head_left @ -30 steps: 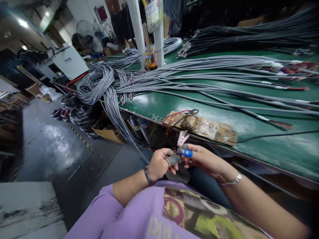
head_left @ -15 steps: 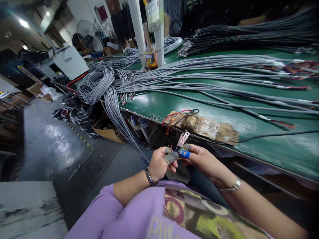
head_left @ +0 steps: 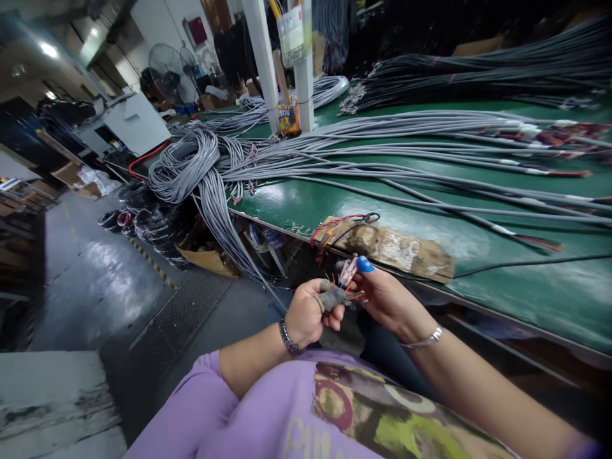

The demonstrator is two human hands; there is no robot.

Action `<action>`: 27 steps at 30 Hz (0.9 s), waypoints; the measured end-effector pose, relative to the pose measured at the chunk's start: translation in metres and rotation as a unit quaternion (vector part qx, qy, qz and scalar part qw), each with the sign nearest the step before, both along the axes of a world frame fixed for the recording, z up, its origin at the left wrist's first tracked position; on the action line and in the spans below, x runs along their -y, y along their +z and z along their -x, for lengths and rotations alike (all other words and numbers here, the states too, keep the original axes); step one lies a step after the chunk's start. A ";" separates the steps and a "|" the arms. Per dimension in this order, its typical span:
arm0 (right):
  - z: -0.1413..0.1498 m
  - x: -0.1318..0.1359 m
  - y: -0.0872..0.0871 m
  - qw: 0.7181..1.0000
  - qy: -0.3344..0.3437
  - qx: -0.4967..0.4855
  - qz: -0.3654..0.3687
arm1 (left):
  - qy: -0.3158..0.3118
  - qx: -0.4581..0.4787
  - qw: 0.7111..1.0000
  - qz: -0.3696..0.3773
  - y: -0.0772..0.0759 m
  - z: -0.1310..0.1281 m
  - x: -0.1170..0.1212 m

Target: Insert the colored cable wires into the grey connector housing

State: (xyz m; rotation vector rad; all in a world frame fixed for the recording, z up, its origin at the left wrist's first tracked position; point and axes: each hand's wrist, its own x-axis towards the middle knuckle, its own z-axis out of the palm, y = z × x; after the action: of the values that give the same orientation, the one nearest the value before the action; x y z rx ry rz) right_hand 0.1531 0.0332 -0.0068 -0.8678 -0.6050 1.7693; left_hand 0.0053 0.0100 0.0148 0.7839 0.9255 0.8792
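Note:
My left hand (head_left: 308,313), with grey finger covers, is closed around the end of a grey cable (head_left: 273,294). Several thin coloured wires (head_left: 354,297) fan out from its fingertips. Just beside it, my right hand (head_left: 385,296) has blue tape on the thumb. Its thumb and fingers close on a pair of flat, pinkish-white strips (head_left: 349,273) standing among the wires. What exactly the strips are is too small to tell. Both hands are in front of the bench's edge, above my lap.
A worn wooden block (head_left: 406,252) with red and black leads sits at the edge of the green bench (head_left: 287,204). Long grey cables (head_left: 406,153) lie across it, beside a coiled bundle (head_left: 186,166). Black cables (head_left: 478,76) lie behind; a white post (head_left: 305,83) rises from the bench.
My right hand has moved up from the wires to the pinkish-white strips, its taped thumb now beside their top. More wire ends show at my left fingertips. My left hand stays in place.

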 end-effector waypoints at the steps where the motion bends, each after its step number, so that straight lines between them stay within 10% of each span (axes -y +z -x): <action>1: 0.001 0.001 0.000 1.000 -0.004 -0.002 -0.003 | 0.005 -0.001 1.000 0.004 -0.001 -0.001 -0.001; 27: 0.003 0.006 0.001 0.999 0.009 -0.043 0.016 | 0.014 -0.030 0.999 -0.011 -0.004 0.001 0.010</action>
State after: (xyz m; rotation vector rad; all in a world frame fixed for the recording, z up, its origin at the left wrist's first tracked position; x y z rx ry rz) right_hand 0.1498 0.0272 -0.0055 -0.8053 -0.5311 1.8269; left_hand 0.0046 0.0003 0.0112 0.8219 0.9832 0.8951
